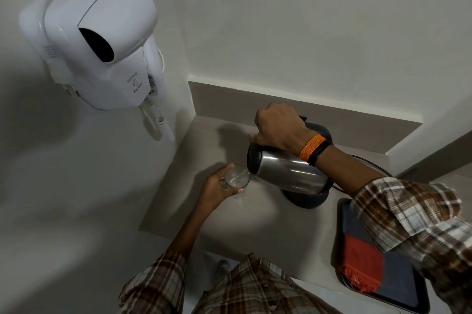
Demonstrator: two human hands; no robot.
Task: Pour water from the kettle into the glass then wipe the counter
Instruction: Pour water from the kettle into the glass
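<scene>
A steel kettle with a black lid and handle is tipped to the left, its spout over a clear glass. My right hand grips the kettle's handle from above. A thin stream of water runs into the glass, which holds some water. My left hand is wrapped around the glass, which stands on the grey counter. The kettle is lifted off its round black base, partly hidden beneath it.
A dark tray at the front right holds an orange-and-navy folded cloth. A white wall-mounted hair dryer with a coiled cord hangs on the left wall. A black power cord runs behind the kettle. Walls enclose the counter at left and back.
</scene>
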